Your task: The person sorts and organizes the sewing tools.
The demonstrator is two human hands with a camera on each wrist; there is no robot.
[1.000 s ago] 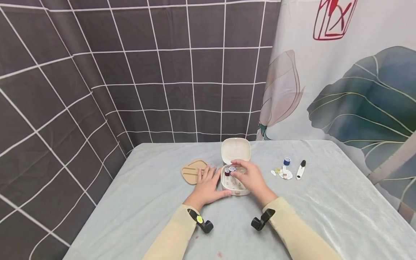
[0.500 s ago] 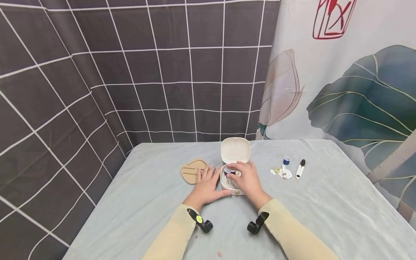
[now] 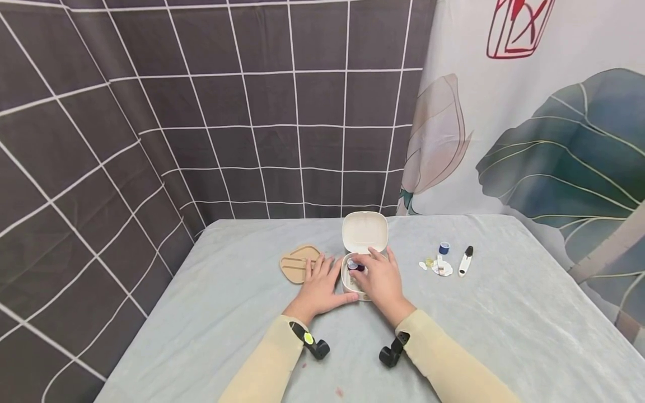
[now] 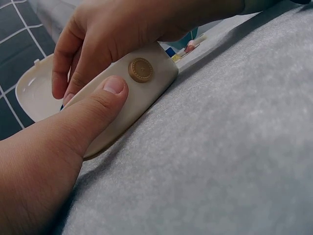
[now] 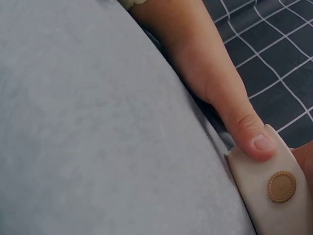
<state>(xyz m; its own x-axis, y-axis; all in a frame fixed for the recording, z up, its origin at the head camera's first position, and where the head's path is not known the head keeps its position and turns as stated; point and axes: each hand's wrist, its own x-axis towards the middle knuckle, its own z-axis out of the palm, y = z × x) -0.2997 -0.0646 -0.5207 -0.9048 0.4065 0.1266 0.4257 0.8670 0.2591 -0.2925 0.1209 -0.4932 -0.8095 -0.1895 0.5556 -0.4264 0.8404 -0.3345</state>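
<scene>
Dark spool [image 3: 356, 267] roughly upright in white box [image 4: 155, 73], pale end up, right hand [image 3: 383, 283] pinching it, straight-fingered left hand [image 3: 318, 291] against box, tan tray [image 3: 292, 261] left of box, blue spool [image 3: 444, 249] right

The head view looks forward and down from the near side, well back, over most of the tabletop [image 3: 211, 336] to the dark gridded cloth [image 3: 269, 101] beyond. Both wrist views sit low, close and tilted: the left faces far and right, the right far and left, sharing the box [image 4: 149, 90] front and left hand's [image 3: 319, 291] thumb
</scene>
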